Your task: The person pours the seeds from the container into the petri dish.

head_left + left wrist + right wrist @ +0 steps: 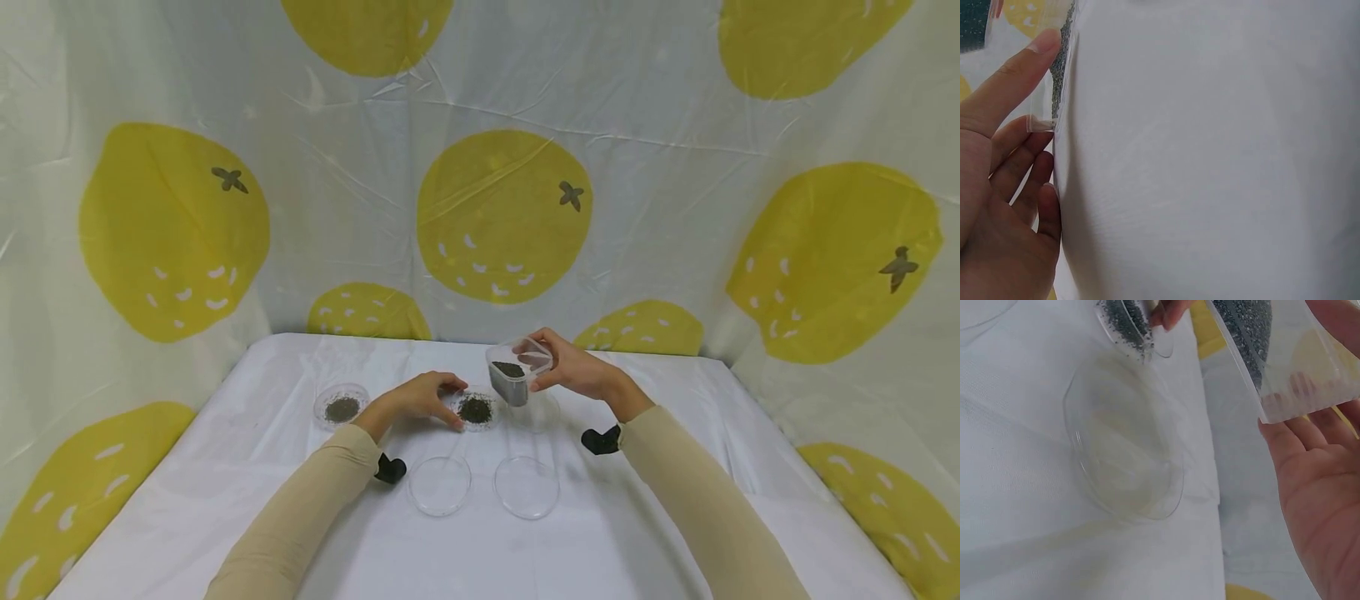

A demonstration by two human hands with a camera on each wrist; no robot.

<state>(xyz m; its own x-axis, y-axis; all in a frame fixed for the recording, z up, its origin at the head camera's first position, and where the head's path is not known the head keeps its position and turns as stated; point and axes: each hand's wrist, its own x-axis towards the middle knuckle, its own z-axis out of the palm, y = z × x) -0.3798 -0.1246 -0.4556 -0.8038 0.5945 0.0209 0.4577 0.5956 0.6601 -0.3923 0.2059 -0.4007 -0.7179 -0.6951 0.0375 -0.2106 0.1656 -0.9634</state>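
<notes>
My left hand (420, 397) holds the side of a clear petri dish (491, 422) with dark granules (474, 408) in it, thumb at the near side and fingers at the far side. In the left wrist view the thumb (1022, 72) touches the dish's upper edge. My right hand (576, 368) grips a clear plastic tub (497, 354), tilted toward the left and part filled with dark granules (1244, 334). The tub is held above the table, beside the filled dish. Under it lies a clear petri dish (1125, 456) with no granules visible inside.
Another petri dish (318, 415) with dark granules stands to the left of my left hand. Two clear round lids or dishes (440, 513) lie nearer me on the white-covered table (480, 558). A lemon-patterned curtain (645, 250) hangs behind. Black wrist devices (600, 440) sit under both forearms.
</notes>
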